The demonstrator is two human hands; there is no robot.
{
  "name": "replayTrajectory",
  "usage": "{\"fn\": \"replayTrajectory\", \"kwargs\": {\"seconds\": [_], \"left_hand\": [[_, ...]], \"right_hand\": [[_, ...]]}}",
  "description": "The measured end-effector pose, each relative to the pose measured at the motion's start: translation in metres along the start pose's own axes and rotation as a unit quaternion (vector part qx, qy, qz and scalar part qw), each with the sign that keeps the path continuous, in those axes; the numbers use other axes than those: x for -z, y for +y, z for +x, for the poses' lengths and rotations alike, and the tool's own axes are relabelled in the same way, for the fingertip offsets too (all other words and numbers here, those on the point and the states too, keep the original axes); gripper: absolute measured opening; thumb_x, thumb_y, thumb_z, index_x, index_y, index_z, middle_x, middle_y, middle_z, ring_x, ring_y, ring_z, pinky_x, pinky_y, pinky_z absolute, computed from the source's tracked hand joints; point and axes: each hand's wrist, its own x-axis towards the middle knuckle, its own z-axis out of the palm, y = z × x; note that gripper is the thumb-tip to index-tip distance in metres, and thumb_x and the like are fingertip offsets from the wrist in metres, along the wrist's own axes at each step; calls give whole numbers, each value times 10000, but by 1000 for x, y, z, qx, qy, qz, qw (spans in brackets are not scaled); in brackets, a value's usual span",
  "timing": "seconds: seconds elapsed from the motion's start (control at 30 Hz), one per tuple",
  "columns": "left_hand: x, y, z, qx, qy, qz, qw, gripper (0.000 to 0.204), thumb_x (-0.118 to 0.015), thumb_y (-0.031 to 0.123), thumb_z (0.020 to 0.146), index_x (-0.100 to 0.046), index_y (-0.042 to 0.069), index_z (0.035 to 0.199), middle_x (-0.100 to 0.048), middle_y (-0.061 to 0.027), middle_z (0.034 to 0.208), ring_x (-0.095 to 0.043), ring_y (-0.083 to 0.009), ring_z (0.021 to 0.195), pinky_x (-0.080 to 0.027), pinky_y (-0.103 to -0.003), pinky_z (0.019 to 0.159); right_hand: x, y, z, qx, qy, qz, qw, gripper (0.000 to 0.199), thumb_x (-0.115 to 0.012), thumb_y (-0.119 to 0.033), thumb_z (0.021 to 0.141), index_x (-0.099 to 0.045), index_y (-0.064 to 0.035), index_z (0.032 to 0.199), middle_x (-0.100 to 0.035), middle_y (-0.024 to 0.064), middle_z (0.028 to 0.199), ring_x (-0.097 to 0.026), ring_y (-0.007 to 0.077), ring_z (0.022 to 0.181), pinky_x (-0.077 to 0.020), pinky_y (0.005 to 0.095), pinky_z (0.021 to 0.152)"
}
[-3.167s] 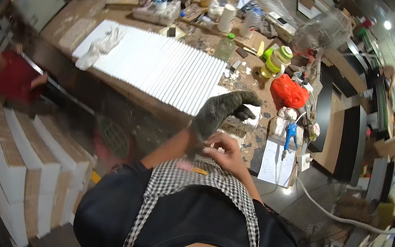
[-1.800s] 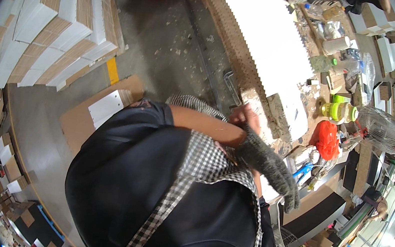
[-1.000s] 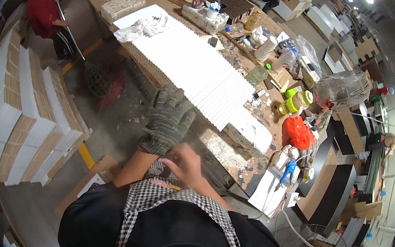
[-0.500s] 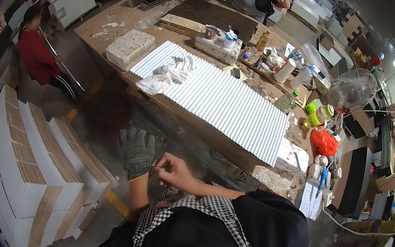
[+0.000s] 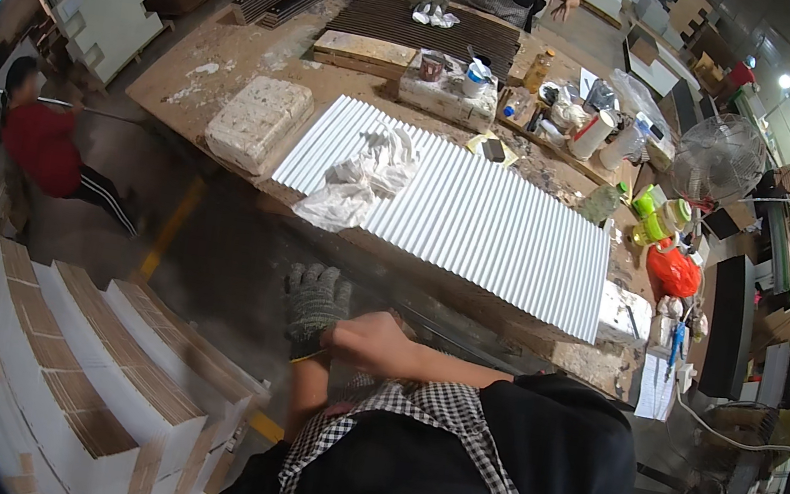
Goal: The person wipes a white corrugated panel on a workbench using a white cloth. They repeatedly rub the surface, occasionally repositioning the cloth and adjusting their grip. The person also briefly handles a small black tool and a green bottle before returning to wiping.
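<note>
Grey-gloved left hand (image 5: 316, 304) is hovering, splayed, by the table's (image 5: 179, 95) near edge. Right hand (image 5: 375, 343) is clenching the cuff (image 5: 306, 345); any tug would be needing steadiness.

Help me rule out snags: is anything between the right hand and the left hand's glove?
Nothing visible is: the right hand is closed at the cuff of the grey knit glove on the left hand. The white ribbed stack lies beyond, on the table.

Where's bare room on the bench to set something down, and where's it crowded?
The bench's left end, between its outer edge and the pale block, looks bare apart from dried smears. Crowded: the right end, with bottles and the red bag; the middle, where ribbed white panels carry a crumpled cloth.
</note>
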Motion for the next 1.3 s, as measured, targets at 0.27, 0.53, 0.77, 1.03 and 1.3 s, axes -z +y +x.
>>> {"fn": "replayTrajectory", "kwargs": {"seconds": [0.27, 0.53, 0.77, 1.03, 1.3], "left_hand": [[6, -80, 68, 0, -55, 71, 996, 286, -659, 308, 918, -705, 125, 1133, -662, -119, 1203, -529, -364, 1246, -332, -555, 1138], [14, -124, 137, 4, -139, 102, 985, 276, -650, 289, 938, -699, 119, 1151, -662, -125, 1227, -521, -358, 1278, -332, -561, 1146], [5, -147, 242, -157, 80, 53, 983, 239, -700, 242, 919, -710, 126, 1128, -668, -116, 1236, -544, -339, 1275, -366, -558, 1134], [-59, -161, 391, -250, -15, -67, 966, 302, -734, 290, 902, -748, 122, 1153, -651, -144, 1325, -459, -429, 1338, -321, -552, 1142], [-171, -235, 517, -214, -97, 24, 972, 421, -640, 496, 931, -745, 185, 1195, -657, -102, 1336, -492, -371, 1325, -266, -601, 1172]], "right_hand": [[10, 59, 98, 160, -48, -13, 986, 229, -610, -165, 849, -594, -34, 1037, -528, 132, 939, -644, 286, 815, -533, 409, 650], [29, 112, 149, 117, -68, 47, 990, 206, -667, -212, 925, -607, -33, 1007, -572, 117, 947, -639, 291, 803, -532, 396, 671], [23, 222, 159, -314, 115, -232, 914, 620, -605, -575, 963, -582, -83, 1340, -542, 226, 1381, -441, 421, 1357, -342, 581, 1122], [-18, 286, 149, -610, -27, -314, 727, 915, -434, -797, 922, -353, -200, 1611, -170, 211, 1701, -46, 499, 1561, 22, 651, 1224], [-37, 285, 146, -554, 164, -391, 716, 774, -671, -592, 885, -494, -196, 1526, -386, 177, 1611, -337, 396, 1498, -202, 541, 1241]]}}
